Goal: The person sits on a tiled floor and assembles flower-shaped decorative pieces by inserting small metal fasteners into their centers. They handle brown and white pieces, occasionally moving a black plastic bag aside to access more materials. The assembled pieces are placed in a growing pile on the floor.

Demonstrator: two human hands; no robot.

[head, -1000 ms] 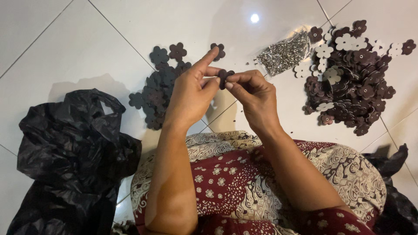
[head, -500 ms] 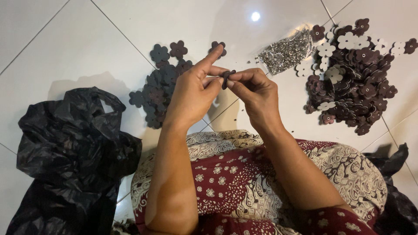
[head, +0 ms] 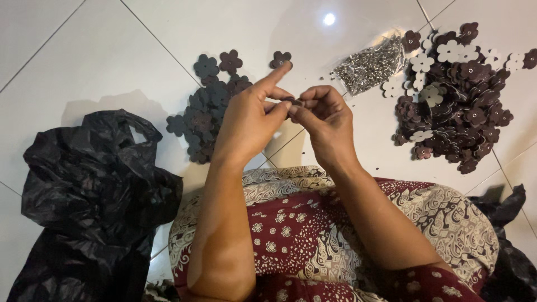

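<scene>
Dark brown, a small flower piece (head: 293,102) sat pinched between both hands above the white tile floor (head: 100,61). The left hand (head: 249,120) clamped it with thumb and fingers, forefinger stretched out; the right hand (head: 324,120) gripped its other side. A flower pile (head: 210,112) lay left, a bigger heap (head: 464,100) right, beside a rivet bag (head: 369,64).

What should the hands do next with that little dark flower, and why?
Probably set the flower down on the smaller pile to the left. Both the left hand and right hand pinch it between their fingertips, above the floor, and that pile lies just behind the left hand. The bigger pile and the bag of metal bits lie to the right.
</scene>
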